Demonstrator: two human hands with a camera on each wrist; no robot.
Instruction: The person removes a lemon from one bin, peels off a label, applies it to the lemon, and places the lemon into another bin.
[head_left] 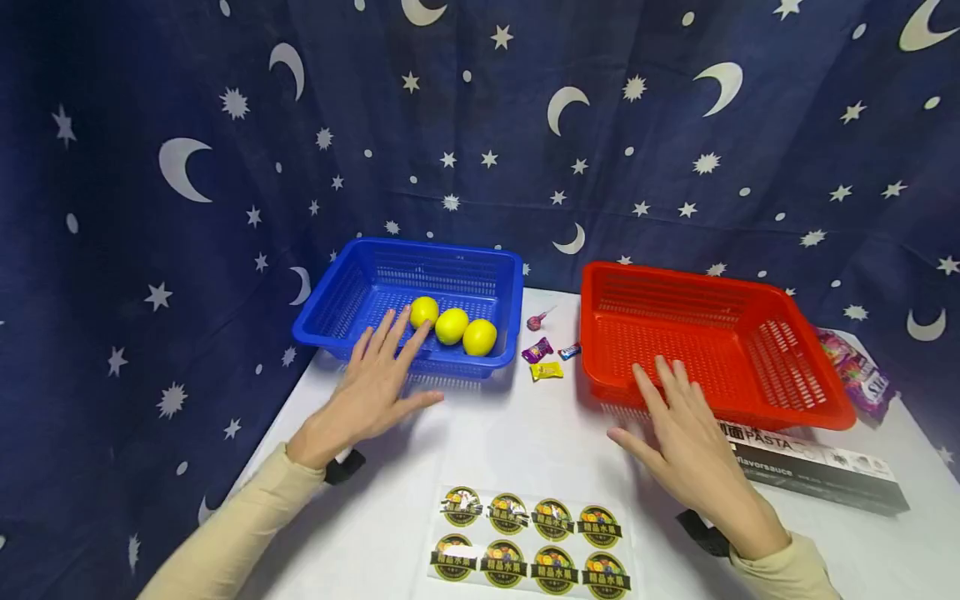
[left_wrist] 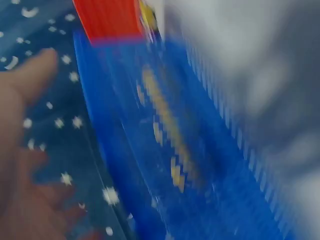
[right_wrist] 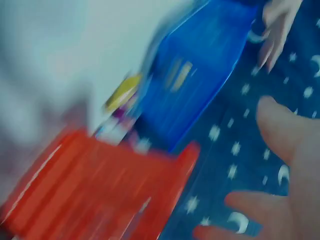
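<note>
My left hand (head_left: pixel 372 386), fingers spread, is over the near edge of the blue basket (head_left: pixel 330 333) in the head view and holds nothing. Three yellow lemon-like fruits (head_left: pixel 452 326) lie in a row inside that basket, close to the fingertips. With fingers straight, my right hand (head_left: pixel 686 442) is over the near rim of the red basket (head_left: pixel 780 408), which has nothing visible inside. Whether either hand touches a basket cannot be told. Both wrist views are blurred; the left one shows the blue basket (left_wrist: pixel 115 165), the right one the red basket (right_wrist: pixel 90 185).
Between the baskets lie a lollipop (head_left: pixel 535 322), a purple candy (head_left: pixel 537 350), a yellow candy (head_left: pixel 547 371) and a small blue packet (head_left: pixel 570 352). A pasta box (head_left: pixel 825 475) and purple bag (head_left: pixel 858 375) sit by the red basket. A sticker sheet (head_left: pixel 529 542) lies in front.
</note>
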